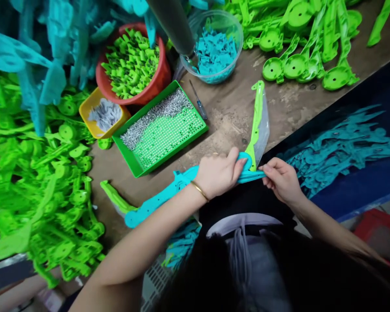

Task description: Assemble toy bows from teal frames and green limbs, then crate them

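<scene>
My left hand [219, 173] presses down on a long teal plastic handle piece [156, 201] that lies across the table's front edge, fingers closed over its round end. My right hand [281, 180] pinches the teal piece's tip just right of that. A green plastic piece with a clear curved blade [258, 123] stands up from the joint between my hands and points away from me.
A green tray of small metal pins [159, 128] lies ahead. Behind it are a red bowl of green parts [131, 65], a clear bowl of teal parts [214, 50], a yellow box [100, 115] and a screwdriver [198, 102]. Green parts are heaped left [35, 182] and far right [305, 47]; teal parts [341, 147] fill a bin right.
</scene>
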Demonstrator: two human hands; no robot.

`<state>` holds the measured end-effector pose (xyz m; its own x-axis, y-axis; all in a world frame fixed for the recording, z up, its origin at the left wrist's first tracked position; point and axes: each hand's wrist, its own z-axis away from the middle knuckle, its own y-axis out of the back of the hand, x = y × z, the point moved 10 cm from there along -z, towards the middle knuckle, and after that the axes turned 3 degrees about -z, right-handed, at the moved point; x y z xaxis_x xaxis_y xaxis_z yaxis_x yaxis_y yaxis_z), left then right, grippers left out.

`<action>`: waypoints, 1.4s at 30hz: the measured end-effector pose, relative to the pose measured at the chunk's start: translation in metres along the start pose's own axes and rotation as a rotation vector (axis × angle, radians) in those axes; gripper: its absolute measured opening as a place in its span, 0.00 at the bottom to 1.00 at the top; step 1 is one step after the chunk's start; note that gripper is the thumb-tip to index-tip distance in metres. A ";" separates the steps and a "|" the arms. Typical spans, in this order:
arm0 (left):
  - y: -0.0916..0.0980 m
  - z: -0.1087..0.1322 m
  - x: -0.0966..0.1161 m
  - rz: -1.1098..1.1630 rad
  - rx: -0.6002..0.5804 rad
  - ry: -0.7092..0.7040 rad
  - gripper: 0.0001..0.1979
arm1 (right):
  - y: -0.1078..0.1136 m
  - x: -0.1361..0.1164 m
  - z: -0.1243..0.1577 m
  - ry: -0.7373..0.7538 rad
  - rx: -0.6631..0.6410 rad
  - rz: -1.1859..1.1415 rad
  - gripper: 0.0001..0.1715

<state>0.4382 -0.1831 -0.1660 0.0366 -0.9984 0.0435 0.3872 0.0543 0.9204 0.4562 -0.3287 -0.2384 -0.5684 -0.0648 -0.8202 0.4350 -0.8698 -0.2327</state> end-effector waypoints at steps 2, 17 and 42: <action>-0.005 0.001 -0.002 0.026 -0.037 -0.008 0.22 | -0.005 -0.001 -0.003 -0.053 -0.129 0.069 0.22; 0.027 0.028 -0.024 0.307 0.365 -0.015 0.30 | -0.031 -0.074 -0.002 0.229 -0.235 0.390 0.14; 0.028 -0.018 -0.012 0.123 0.144 0.035 0.33 | -0.016 -0.019 -0.003 0.131 0.043 -0.302 0.18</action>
<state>0.4653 -0.1693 -0.1483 0.1087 -0.9830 0.1477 0.2422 0.1703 0.9552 0.4618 -0.3124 -0.2210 -0.5709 0.2599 -0.7788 0.2293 -0.8603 -0.4553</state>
